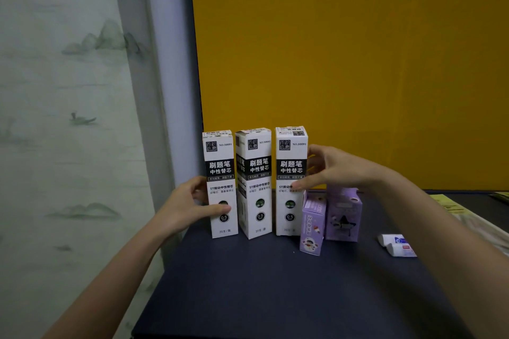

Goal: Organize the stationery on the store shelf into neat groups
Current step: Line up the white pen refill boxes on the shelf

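Head view, left to right: left hand point(190, 205) grips the first tall white cardboard refill box point(222, 190) on the dark blue shelf point(261, 283). The second refill box point(254, 183) stands alone. The right hand point(333, 168) pinches the third refill box point(289, 157). Two small purple cartons point(312, 224) stand just beside it, white erasers point(396, 245) farther right.

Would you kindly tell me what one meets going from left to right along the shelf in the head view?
left hand → left refill box → middle refill box → right refill box → small lilac box → taller purple box → two white erasers → yellow paper
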